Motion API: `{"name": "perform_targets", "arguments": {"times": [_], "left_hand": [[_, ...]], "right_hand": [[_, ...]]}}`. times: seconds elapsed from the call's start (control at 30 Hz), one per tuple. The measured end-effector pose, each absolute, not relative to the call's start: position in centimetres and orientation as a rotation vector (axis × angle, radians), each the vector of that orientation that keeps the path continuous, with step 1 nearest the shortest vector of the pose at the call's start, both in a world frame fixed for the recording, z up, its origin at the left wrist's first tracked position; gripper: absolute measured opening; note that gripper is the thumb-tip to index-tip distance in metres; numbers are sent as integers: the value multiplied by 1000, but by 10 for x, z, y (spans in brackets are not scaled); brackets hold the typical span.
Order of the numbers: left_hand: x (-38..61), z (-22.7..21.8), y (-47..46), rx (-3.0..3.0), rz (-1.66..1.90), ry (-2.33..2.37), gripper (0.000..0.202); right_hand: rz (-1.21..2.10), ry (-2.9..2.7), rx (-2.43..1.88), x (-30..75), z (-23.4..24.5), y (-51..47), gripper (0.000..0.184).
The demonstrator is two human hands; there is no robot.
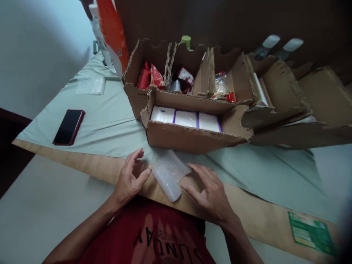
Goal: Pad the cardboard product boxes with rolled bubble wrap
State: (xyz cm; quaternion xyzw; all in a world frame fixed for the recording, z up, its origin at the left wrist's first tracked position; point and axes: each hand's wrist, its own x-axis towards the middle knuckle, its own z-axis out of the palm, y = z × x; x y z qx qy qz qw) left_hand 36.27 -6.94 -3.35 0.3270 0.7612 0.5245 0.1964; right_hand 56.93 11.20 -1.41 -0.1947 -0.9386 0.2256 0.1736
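Observation:
A partly rolled piece of clear bubble wrap (168,176) lies at the table's front edge, between my two hands. On its left, my left hand (132,175) is held with thumb and fingers apart and nothing in it. My right hand (208,186) is at the other side, fingers spread, its fingertips close to the wrap's right edge; whether they touch it I cannot tell. Just behind the wrap stands a low cardboard tray (189,141) with white, purple-edged packs (186,119) in a row.
Behind are cardboard compartments (236,84) with red packets (150,76) and other wrapped items. Left are a phone (68,127), another bubble wrap piece (90,85) and an orange bottle (112,35). A green card (310,231) lies at the right front edge. Capped bottles (293,44) stand behind.

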Motion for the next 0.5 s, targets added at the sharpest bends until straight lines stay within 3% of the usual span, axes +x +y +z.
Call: {"name": "perform_targets", "arguments": {"times": [0.13, 0.23, 0.37, 0.43, 0.5], "left_hand": [[362, -38, -62, 1098, 1351, 2127, 58], [366, -38, -48, 1200, 1235, 2100, 68], [368, -30, -32, 1249, 1148, 2078, 85], [366, -25, -31, 1229, 1076, 1995, 78], [364, -21, -37, 1199, 968, 1846, 51]], "right_hand": [[706, -2650, -813, 549, -36, 115, 72], [891, -2579, -948, 530, -46, 122, 48], [1057, -2476, -621, 524, -28, 109, 20], [1025, -2385, -518, 536, -11, 101, 13], [959, -2271, -634, 557, 1, 99, 10]]}}
